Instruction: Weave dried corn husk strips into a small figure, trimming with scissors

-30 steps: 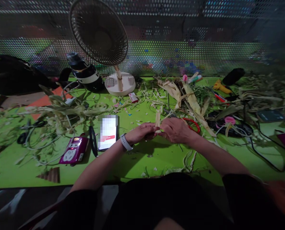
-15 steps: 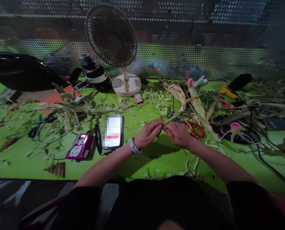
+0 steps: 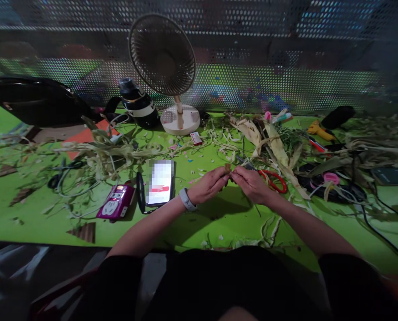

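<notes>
My left hand (image 3: 210,185), with a pale band on its wrist, is closed on a small brown piece (image 3: 227,168) that looks like corrugated cardboard; only its top edge shows above the fingers. Fingertip to fingertip with it, my right hand (image 3: 250,185) is closed in a pinch. What lies between its fingers is too small to make out. Just behind the right hand is a red-handled cutting tool (image 3: 276,181), partly covered by that hand. Dry corn husks (image 3: 277,145) lie beyond it.
A lit phone (image 3: 160,183) and a purple power strip (image 3: 116,203) lie left of my hands. At the back stand a fan (image 3: 180,119) and a dark bottle (image 3: 140,109). Husk scraps (image 3: 101,149), scissors (image 3: 63,169), cables and a yellow-and-black tool (image 3: 321,130) are spread over the green table (image 3: 199,227).
The pale strip that stuck up between my hands no longer shows. The brown piece has tilted and sits lower in my left fingers. The view has shifted slightly.
</notes>
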`<action>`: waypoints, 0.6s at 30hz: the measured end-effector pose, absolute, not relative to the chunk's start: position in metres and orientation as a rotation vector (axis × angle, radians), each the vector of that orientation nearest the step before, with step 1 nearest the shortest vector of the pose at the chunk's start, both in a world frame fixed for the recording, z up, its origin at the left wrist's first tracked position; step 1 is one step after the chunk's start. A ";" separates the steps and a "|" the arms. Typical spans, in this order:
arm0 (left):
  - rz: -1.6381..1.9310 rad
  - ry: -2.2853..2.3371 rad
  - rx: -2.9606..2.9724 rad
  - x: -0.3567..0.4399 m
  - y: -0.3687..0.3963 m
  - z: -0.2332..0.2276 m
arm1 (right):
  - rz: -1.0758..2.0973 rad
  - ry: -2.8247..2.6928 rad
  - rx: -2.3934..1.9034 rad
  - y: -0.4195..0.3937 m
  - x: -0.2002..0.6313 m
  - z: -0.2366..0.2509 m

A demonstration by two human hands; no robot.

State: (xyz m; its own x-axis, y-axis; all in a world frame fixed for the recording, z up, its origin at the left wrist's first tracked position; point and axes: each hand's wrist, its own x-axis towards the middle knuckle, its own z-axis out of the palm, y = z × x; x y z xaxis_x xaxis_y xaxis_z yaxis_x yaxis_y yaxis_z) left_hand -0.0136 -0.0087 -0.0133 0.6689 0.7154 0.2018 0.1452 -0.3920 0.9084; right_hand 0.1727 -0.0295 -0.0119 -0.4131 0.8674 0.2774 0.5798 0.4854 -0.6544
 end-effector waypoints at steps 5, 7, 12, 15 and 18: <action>0.650 0.530 1.610 -0.016 -0.007 -0.015 | 0.854 -2.152 -1.103 -0.027 0.177 -0.010; 0.619 0.486 1.576 -0.017 -0.007 -0.013 | 0.952 -2.146 -1.055 -0.025 0.179 -0.008; 0.587 0.474 1.592 -0.018 -0.007 -0.011 | 1.047 -2.089 -0.986 -0.022 0.181 -0.007; 0.591 0.479 1.584 -0.017 -0.008 -0.011 | 1.089 -2.062 -0.967 -0.021 0.181 -0.008; 0.595 0.485 1.619 -0.017 -0.008 -0.009 | 1.145 -2.032 -0.948 -0.020 0.181 -0.009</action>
State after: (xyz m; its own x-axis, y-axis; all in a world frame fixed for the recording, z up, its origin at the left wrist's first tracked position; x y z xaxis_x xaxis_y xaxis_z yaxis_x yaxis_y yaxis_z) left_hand -0.0166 -0.0085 -0.0089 0.7760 0.6224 0.1018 -0.0256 -0.1302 0.9912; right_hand 0.1809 -0.0197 -0.0094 -0.5549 0.8162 0.1611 0.2850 0.3684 -0.8849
